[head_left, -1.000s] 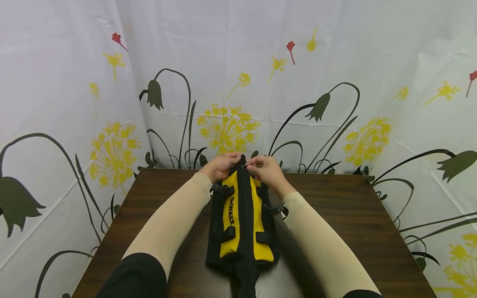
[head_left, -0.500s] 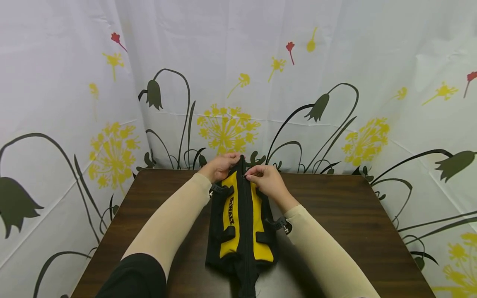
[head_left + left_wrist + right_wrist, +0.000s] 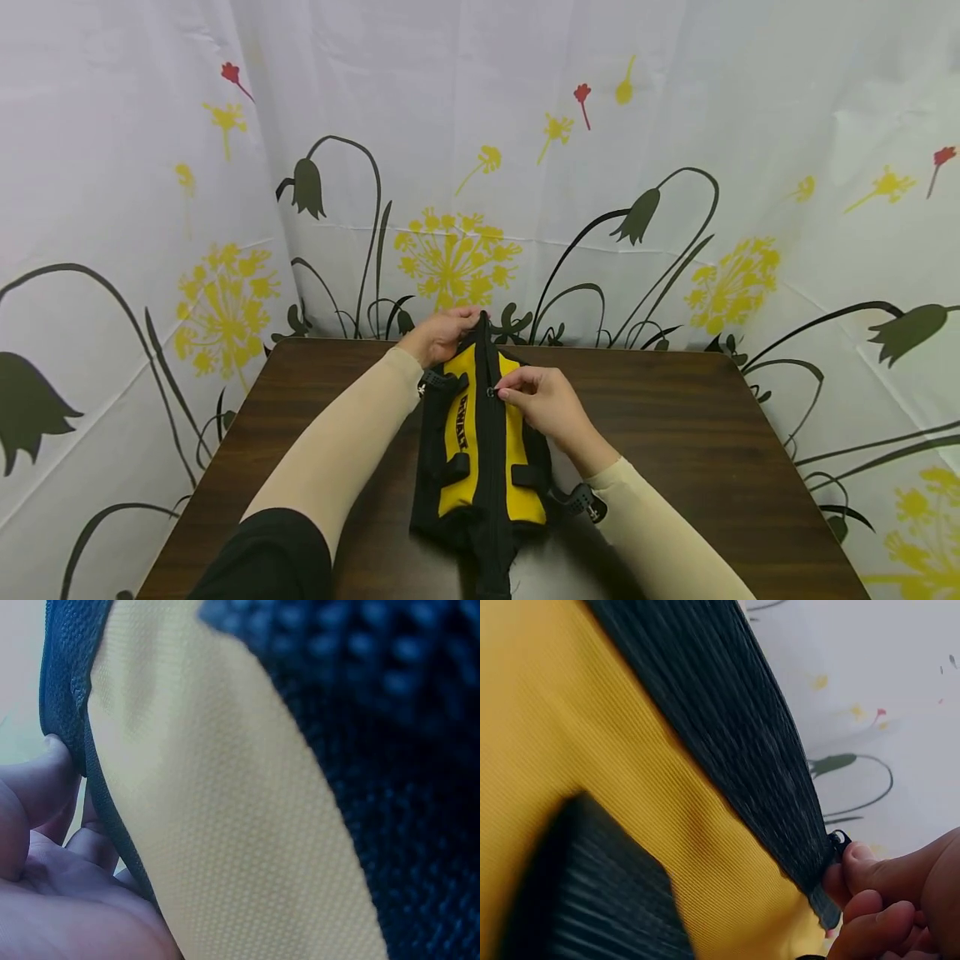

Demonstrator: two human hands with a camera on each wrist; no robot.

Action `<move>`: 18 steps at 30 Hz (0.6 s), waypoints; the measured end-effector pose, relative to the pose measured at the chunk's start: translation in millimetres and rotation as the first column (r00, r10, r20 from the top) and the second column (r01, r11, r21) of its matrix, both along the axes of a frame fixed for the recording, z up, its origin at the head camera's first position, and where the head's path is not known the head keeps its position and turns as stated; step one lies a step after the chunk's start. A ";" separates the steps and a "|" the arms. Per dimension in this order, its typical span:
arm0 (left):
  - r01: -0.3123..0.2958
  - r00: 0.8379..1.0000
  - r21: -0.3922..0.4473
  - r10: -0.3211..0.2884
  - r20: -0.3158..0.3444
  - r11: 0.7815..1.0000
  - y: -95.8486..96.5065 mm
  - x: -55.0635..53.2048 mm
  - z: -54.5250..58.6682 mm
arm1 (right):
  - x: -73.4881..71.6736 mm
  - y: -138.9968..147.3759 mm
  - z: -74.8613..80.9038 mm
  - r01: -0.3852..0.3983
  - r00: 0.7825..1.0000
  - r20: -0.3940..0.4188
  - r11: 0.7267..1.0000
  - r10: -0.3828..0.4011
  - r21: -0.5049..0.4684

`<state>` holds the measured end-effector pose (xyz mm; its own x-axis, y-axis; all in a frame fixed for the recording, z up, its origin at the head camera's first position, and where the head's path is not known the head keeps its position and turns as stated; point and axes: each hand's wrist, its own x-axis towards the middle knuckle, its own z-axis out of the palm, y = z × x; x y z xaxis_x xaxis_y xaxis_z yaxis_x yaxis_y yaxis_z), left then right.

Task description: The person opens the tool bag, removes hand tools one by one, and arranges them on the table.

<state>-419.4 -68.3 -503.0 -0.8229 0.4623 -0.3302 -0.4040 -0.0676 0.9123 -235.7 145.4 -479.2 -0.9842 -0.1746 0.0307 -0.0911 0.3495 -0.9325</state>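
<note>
A yellow and black DEWALT tool bag [image 3: 461, 483] lies lengthwise on the table, with a black zipper [image 3: 492, 475] along its top. At the bag's far end, my left hand [image 3: 441, 335] pinches the tip of the zipper tape, its thumb against the black fabric in the left wrist view. My right hand [image 3: 551, 408] pinches the small zipper pull [image 3: 841, 840] between thumb and finger, over the far half of the bag. Between the two hands a narrow dark gap shows along the zipper. Black handle straps [image 3: 528, 476] flank the yellow panels.
Under the bag is a dark brown wooden table [image 3: 675, 433]. A white curtain [image 3: 585, 192] printed with flowers hangs behind the table and along both sides. A black strap [image 3: 581, 502] circles the right wrist, over a beige sleeve [image 3: 660, 529].
My right hand has drawn the zipper pull from the bag's far tip toward me, along the zipper. My left hand has stayed at the far end.
</note>
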 end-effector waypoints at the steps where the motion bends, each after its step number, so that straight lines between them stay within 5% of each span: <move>1: -0.002 1.000 0.001 0.002 0.001 1.000 0.1 0.6 -1.0 | 4.5 0.4 -1.1 -0.007 1.000 0.007 1.000 0.007 -0.008; 18: -0.044 0.999 0.001 0.044 0.004 0.999 0.1 5.7 0.7 | 85.4 7.3 -11.2 -0.110 0.985 0.121 0.987 0.124 -0.114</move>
